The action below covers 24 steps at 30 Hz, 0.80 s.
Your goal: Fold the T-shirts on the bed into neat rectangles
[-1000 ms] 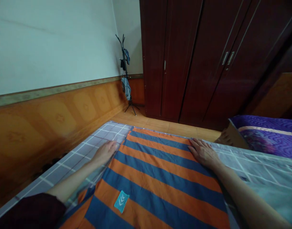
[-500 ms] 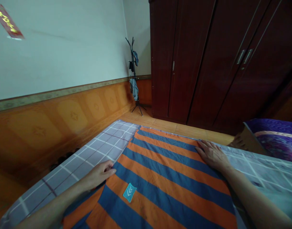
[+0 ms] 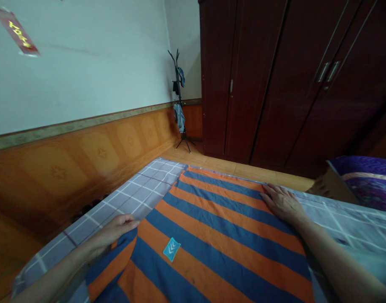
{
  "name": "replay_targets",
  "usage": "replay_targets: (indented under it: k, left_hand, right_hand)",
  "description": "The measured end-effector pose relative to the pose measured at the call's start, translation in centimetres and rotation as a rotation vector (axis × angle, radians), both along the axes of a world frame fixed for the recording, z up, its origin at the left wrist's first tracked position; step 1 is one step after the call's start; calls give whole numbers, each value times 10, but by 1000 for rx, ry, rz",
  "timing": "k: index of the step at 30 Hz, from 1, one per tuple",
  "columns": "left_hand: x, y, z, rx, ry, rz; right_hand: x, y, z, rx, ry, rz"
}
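Observation:
An orange and blue striped shirt [image 3: 218, 227] lies spread over a grey checked bedsheet [image 3: 136, 189]. On the shirt's lower left part is a small teal patch [image 3: 171, 249] with white chevrons. My left hand [image 3: 118, 229] pinches the shirt's left edge near the sleeve, where the cloth is bunched and slightly raised. My right hand [image 3: 284, 205] rests on the far right corner of the shirt, palm down, its fingers spread.
Dark red wardrobes [image 3: 259, 84] stand beyond the bed. A black coat rack [image 3: 180, 101] holding a few clothes is in the corner. At the right, a purple cloth [image 3: 366, 181] covers something beside a cardboard box [image 3: 334, 183]. Dark objects lie low at the left.
My left hand has moved left and slightly down, drawing the shirt's left edge and sleeve cloth with it. My right hand stays on the far right corner. The view has shifted slightly.

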<state>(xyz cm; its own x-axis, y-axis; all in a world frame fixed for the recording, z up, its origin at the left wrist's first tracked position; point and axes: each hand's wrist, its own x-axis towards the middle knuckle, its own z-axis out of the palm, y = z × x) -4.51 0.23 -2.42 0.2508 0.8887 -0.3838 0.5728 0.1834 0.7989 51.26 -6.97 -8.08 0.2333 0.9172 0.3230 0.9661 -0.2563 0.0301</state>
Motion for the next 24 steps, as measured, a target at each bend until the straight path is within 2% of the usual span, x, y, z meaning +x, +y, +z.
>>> replay_targets:
  k: [3,5,8,11,13,15,17,20,21,24]
  left_hand:
    - [-13,12,-12,206,185,-72]
    - [-13,14,-10,356,407,-162]
    - [7,5,2,605,655,-291]
    - [36,-7,10,788,624,-486]
    - [56,-6,11,757,616,-591]
    - [77,4,11,726,680,-574]
    - [100,21,11,761,702,-549]
    - [139,53,8,742,624,-687]
    - [151,63,6,722,626,-697]
    - [182,93,-5,710,671,-618]
  right_hand:
    - [0,0,0,6,-5,8]
    - [-1,-1,2,6,5,2]
    - [-5,-1,10,8,25,-16]
    - [-13,1,19,12,38,8]
    - [-19,2,21,-5,62,60]
    - [-23,3,19,-29,85,98]
    - [-25,4,14,-34,84,110]
    - [-24,3,7,-12,71,96]
    - [-24,3,6,-6,69,91]
    - [-27,1,7,-2,65,81]
